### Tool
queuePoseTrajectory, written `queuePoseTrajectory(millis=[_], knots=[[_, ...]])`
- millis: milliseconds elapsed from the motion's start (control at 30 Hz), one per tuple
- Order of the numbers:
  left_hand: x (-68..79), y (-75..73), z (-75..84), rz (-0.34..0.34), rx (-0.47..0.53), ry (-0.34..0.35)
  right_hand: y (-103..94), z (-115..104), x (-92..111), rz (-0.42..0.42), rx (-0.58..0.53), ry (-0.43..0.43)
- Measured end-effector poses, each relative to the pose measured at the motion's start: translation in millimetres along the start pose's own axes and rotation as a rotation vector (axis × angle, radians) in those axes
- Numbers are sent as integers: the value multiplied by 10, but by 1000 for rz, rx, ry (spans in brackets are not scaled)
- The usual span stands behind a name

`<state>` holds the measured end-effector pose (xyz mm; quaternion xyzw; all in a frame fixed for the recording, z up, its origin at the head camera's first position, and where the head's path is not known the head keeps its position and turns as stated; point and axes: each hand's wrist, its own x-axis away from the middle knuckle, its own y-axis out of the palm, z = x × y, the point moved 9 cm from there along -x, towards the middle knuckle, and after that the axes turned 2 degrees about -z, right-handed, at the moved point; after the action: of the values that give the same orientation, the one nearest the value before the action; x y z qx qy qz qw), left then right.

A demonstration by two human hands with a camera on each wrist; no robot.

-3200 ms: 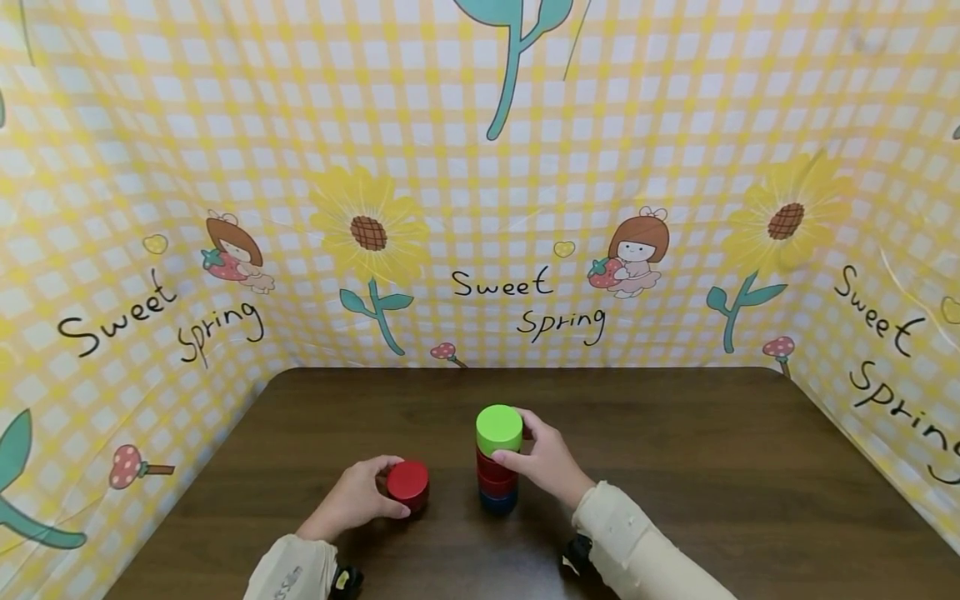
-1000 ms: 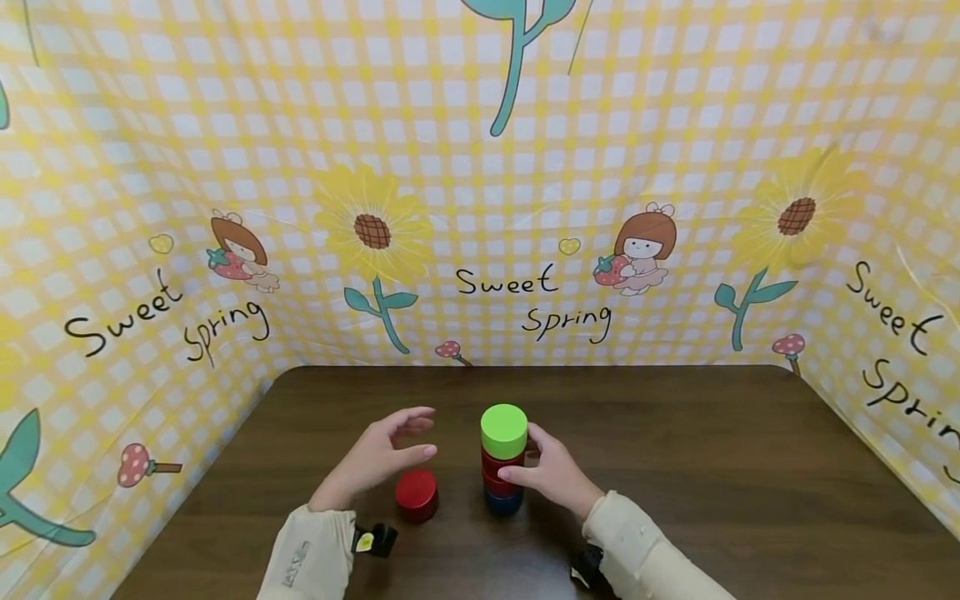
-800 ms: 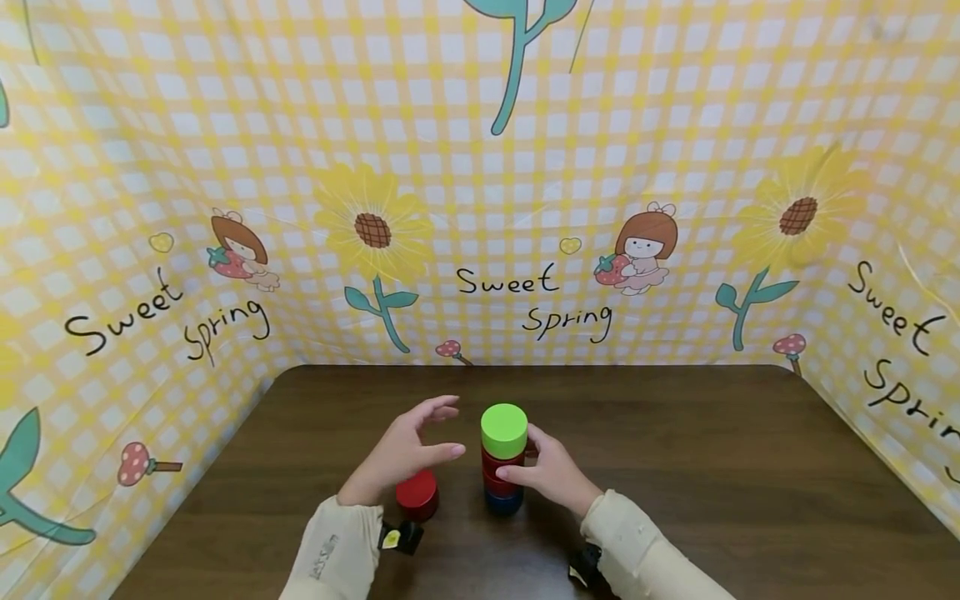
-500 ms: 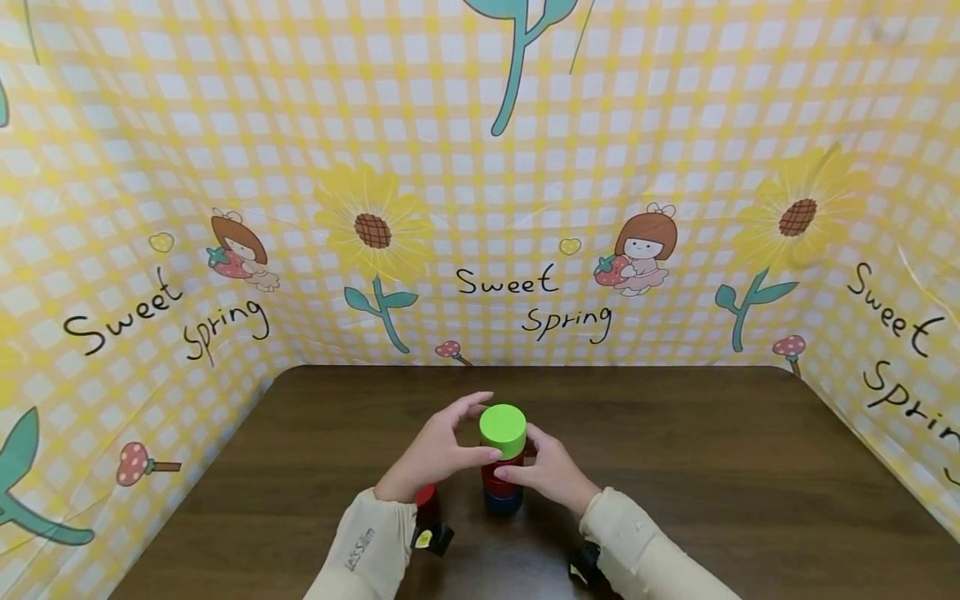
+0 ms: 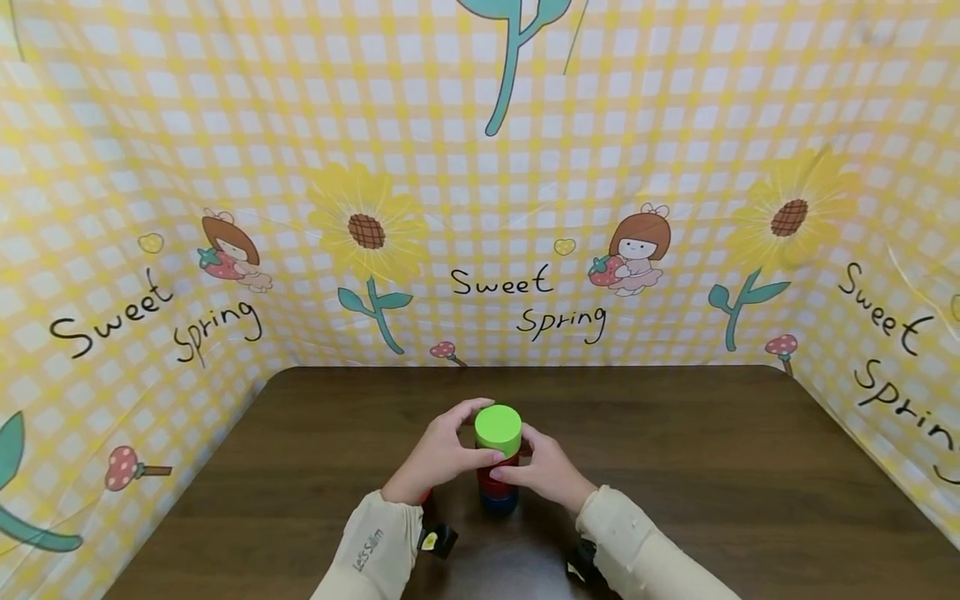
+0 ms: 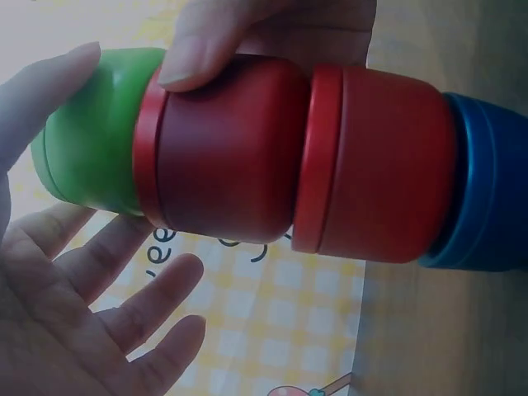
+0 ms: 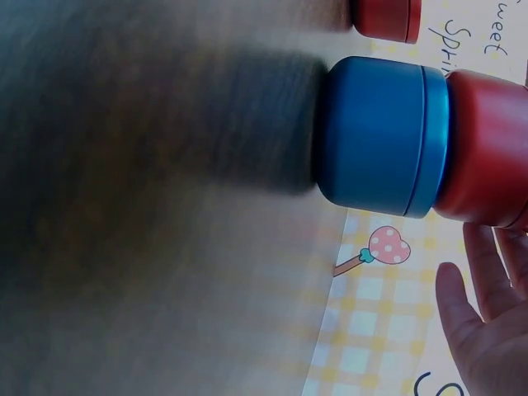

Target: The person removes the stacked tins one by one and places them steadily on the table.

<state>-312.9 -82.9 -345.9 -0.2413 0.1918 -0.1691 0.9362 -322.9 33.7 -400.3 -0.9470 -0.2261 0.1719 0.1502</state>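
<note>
First, at left: your left hand (image 5: 438,450), thumb and foremost fingers pinching the green canister (image 5: 498,425), remaining fingers spread away from it. Hazard: a sideways pull could slide the pieces out of line, since each appears merely to rest on the one below.

Next, the loose red canister (image 7: 384,18), quantity one: standing on the table (image 5: 660,533), apart from the column, nearly hidden in the head view by your left wrist. Hazard: that wrist, or the black wrist camera (image 5: 440,540) on it, could knock the piece over unseen. Lid on; contents not visible.

Centre, a column of four, upright. From the top: the green canister; the upper red canister (image 6: 227,157); the lower red canister (image 6: 392,169); the blue canister (image 7: 375,136), serving as base on the table. Hazard: the two reds look slightly out of line, so uneven pressure from your hands might topple the lot; smooth sides may also let fingertips slip. Seams on the reds and blue mark lids, all in place; you cannot tell whether anything is inside.

Last, at right: your right hand (image 5: 551,471), thumb against the upper red canister, fingers round the far side, gripping. Hazard: a loosened hold would leave the column unbraced.
</note>
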Motion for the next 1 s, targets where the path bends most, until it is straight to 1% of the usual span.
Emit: queuePoseTrajectory(millis=[300, 467, 633, 800, 867, 1000], knots=[[20, -38, -18, 41, 38, -8, 22, -9, -20, -6, 7, 2], [41, -93, -34, 71, 46, -32, 8, 4, -13, -3, 42, 32], [71, -179, -63, 76, 30, -72, 2, 21, -12, -5, 59, 60], [96, -294, -64, 76, -8, -82, 6, 40, -19, -13, 36, 73], [116, -344, -81, 81, -11, -91, 9, 51, -21, -16, 26, 76], [191, -434, -134, 91, -4, -133, 17, 56, -16, -18, 16, 70]])
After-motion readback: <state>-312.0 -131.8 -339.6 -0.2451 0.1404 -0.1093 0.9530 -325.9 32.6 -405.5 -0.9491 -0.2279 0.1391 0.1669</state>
